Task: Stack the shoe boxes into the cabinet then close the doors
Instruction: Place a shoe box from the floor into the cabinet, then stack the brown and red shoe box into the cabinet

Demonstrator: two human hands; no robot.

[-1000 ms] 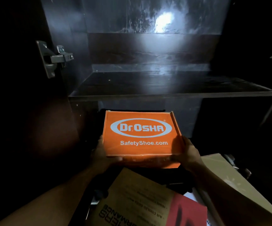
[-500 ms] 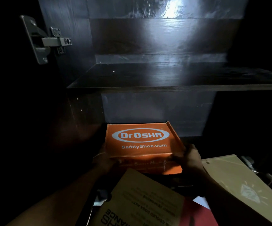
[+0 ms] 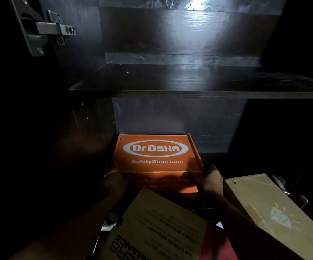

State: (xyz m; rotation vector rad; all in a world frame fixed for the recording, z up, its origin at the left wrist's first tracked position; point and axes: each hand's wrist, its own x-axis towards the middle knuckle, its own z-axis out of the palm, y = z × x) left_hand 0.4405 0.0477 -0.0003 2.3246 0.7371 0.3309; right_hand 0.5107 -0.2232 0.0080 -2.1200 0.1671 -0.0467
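Dark wood-grain cabinet (image 3: pixel 180 34) interior across the upper frame, with a bright glare patch at top centre. Metal hinge (image 3: pixel 56 29) at upper left, on the left side wall. One horizontal shelf (image 3: pixel 170 79) across mid-frame, its front edge running out to the right border.

Orange shoe box (image 3: pixel 155 152) at lower centre, below the shelf, in the lower compartment. Lid up, white oval logo and web address readable, far edge close to the back panel. Near face in shadow, with faint print. Contact between the box bottom and the cabinet floor hidden: cannot tell.

Left hand (image 3: pixel 114 182) at the box's near left corner, against the side. Lie of the fingers too dark to read; grip state undeterminable. Right hand (image 3: pixel 208 179) at the near right corner, fingers curled round the corner and thumb across the near face. Box between the two hands, its bulk beyond them towards the back of the cabinet.

Tan box (image 3: pixel 161 222) at bottom centre, tilted, black print upside down, a red panel on its right part, overlapping both forearms. Beige box (image 3: pixel 264 203) at lower right, just beside the right wrist, with a faint pale emblem on top.
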